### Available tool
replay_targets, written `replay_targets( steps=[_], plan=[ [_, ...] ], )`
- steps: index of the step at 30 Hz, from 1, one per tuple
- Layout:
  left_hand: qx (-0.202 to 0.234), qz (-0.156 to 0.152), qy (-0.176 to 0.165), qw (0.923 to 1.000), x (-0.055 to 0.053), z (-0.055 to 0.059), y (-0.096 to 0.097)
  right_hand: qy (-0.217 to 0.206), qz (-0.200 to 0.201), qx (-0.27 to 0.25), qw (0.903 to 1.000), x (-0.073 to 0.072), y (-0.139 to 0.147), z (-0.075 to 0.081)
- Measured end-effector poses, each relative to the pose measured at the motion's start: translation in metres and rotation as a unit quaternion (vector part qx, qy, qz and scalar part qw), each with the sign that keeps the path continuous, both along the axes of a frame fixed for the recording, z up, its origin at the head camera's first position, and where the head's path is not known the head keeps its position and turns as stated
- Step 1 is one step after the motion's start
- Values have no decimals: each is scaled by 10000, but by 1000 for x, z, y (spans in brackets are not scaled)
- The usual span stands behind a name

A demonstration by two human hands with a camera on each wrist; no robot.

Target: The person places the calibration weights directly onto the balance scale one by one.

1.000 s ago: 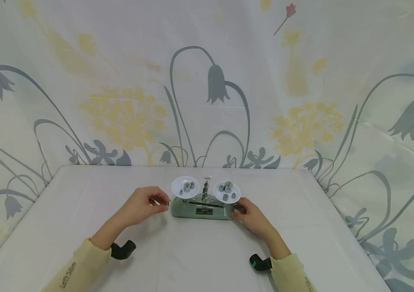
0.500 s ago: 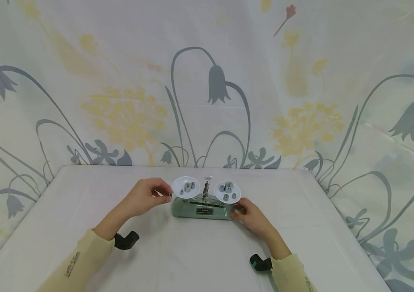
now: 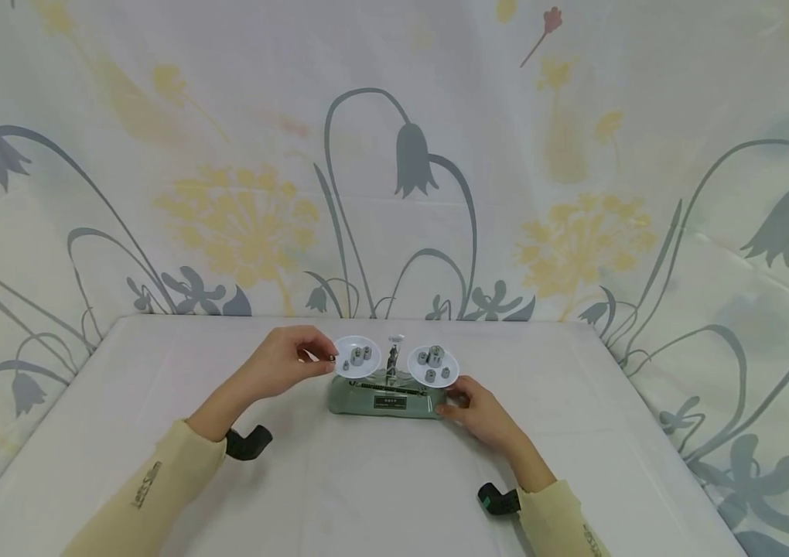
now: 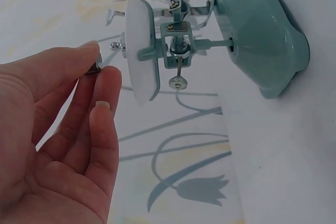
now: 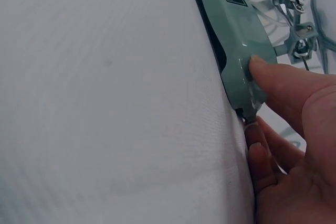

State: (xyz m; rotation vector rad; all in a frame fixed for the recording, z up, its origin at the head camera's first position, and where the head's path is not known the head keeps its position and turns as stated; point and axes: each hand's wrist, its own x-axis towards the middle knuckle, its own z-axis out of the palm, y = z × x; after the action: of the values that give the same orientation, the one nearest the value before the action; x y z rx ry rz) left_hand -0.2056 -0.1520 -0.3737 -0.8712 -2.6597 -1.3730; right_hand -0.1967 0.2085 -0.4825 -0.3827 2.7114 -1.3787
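Note:
A green balance scale [image 3: 353, 399] stands on the cloth with two white pans. My left hand [image 3: 281, 363] pinches a small metal weight [image 4: 95, 67] between thumb and fingertips, right at the outer rim of the left pan [image 3: 344, 346]. Three metal weights [image 3: 356, 357] of different sizes stand in that pan. In the right pan [image 3: 450, 361] are several more, the largest weight [image 3: 435, 356] at the back. My right hand [image 3: 481, 411] holds the right end of the scale's base, thumb on the green housing [image 5: 245, 51] and the other fingers at its end and underside.
A white cloth [image 3: 367, 487] covers the table, its back edge just behind the scale. Behind it hangs a flower-printed curtain [image 3: 394, 232]. A knurled adjusting nut [image 4: 178, 83] sticks out below the left pan.
My left hand has risen from beside the base to the left pan's rim, moving right and away from me with the weight. The right hand stays on the base.

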Motion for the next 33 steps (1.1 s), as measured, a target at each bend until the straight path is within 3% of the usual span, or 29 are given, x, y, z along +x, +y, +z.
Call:
replay_targets(
  steps=[12, 24, 33],
  plan=[
    [-23, -110, -39, 9999, -6, 6, 6, 146, 237, -25, 9996, -1, 1, 2],
    [12, -170, -73, 9998, -16, 6, 13, 192, 323, 8, 9993, -1, 3, 3],
    [25, -265, -134, 9996, -22, 12, 18, 116, 265, 25, 9996, -2, 1, 3]
  ],
)
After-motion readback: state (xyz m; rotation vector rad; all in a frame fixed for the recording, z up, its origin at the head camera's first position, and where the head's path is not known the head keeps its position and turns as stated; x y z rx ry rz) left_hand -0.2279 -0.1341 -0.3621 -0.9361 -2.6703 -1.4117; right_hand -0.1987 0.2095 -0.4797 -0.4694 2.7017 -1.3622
